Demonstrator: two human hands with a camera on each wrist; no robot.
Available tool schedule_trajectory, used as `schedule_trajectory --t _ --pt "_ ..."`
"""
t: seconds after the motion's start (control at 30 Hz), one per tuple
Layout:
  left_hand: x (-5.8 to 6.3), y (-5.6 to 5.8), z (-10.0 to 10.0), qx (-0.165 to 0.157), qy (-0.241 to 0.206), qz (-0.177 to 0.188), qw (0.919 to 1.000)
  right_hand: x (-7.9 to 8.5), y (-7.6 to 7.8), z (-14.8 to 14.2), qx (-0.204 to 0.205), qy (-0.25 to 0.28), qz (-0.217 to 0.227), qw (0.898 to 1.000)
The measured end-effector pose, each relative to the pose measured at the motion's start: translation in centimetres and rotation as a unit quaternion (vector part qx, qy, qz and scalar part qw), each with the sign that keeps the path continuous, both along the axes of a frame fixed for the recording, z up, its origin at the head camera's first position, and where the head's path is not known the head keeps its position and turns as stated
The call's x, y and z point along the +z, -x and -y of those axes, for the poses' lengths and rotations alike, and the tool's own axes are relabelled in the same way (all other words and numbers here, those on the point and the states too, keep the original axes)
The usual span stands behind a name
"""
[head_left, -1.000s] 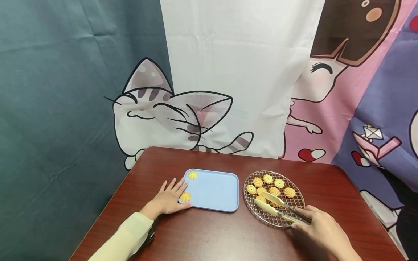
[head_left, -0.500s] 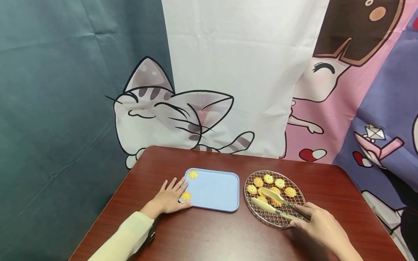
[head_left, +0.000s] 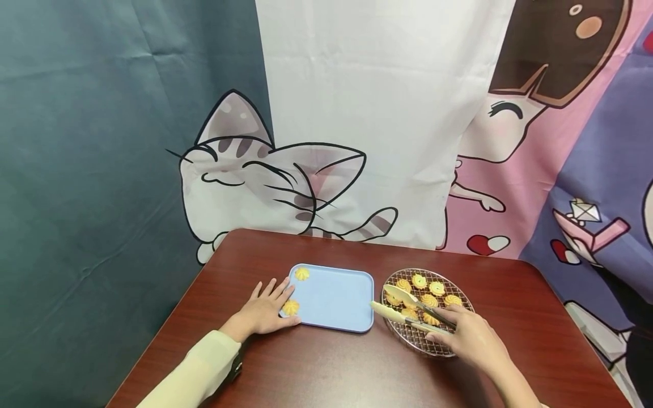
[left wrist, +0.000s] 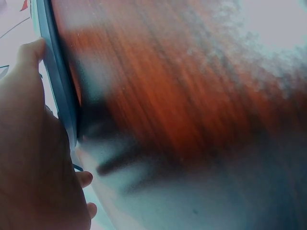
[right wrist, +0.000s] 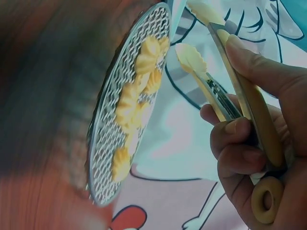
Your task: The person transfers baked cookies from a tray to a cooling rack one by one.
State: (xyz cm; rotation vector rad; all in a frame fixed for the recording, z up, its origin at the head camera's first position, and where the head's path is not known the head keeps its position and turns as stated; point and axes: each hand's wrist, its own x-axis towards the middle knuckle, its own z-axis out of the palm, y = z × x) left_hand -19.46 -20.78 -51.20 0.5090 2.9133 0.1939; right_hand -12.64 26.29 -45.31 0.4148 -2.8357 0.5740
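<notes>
My right hand [head_left: 474, 340] grips a pair of tongs [right wrist: 249, 96] with pale yellow tips and metal arms. The tips stand apart over the left side of a round wire rack [head_left: 408, 337], one reaching near the tray's right edge. Between them I see no cookie. Several swirled yellow cookies [head_left: 436, 288] lie on the rack, some partly covered by the tongs. With fingers spread, my left hand [head_left: 261, 313] rests at the left edge of a light blue tray [head_left: 331, 297]. Two cookies sit on that tray, one at the back left corner [head_left: 302, 274] and one near my thumb [head_left: 291, 307].
A dark red-brown wooden table [head_left: 326, 362] carries the tray and the rack side by side, with a narrow gap between them. Behind its far edge hangs a printed cloth [head_left: 388, 113] with a cartoon cat and a cartoon figure.
The right hand and tongs have moved left and slightly up from over the rack's middle, so the tips now reach toward the tray. The left hand and tray have stayed put.
</notes>
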Motion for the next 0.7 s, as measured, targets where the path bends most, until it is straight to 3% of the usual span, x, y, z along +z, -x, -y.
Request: schedule_trajectory --t 0.7 --pt "-0.4 0.2 0.0 0.0 0.009 -0.011 0.9999 -0.5 3.2 6.2 0.076 0.015 0.01 0.997"
